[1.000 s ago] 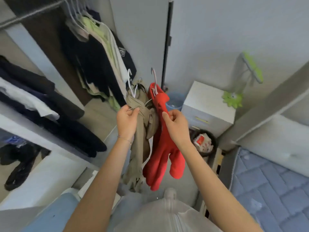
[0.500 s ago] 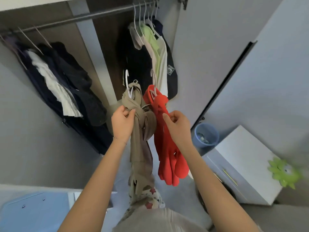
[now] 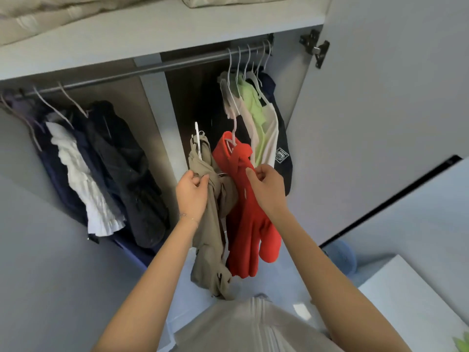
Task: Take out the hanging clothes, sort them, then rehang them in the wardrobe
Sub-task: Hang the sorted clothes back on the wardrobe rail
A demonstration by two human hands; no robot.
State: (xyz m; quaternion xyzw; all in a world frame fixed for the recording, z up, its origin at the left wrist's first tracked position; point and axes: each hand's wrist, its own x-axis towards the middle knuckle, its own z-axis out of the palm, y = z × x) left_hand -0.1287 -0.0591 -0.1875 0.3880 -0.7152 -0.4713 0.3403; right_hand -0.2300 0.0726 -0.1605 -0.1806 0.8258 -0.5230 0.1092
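My left hand (image 3: 192, 193) grips a khaki garment (image 3: 210, 237) that hangs on a white hanger (image 3: 198, 138). Beside it, my right hand (image 3: 266, 188) pinches a red garment (image 3: 247, 224) on a pale pink hanger (image 3: 234, 133). Both garments are held up in front of the open wardrobe, below its metal rail (image 3: 152, 68). On the rail's right end hang several light hangers with a lime green top (image 3: 253, 107), a cream piece and a navy piece. Dark clothes and a white ruffled garment (image 3: 83, 179) hang at the left.
The wardrobe door (image 3: 380, 110) stands open on the right. Folded bedding lies on the top shelf (image 3: 152, 29). A white cabinet (image 3: 418, 301) and a blue bin (image 3: 341, 255) are at the lower right. A vertical divider (image 3: 157, 118) splits the wardrobe.
The view has tilted up from the floor toward the rail and shelf. Both hands have kept their hold and lifted the khaki and red garments closer to the rail.
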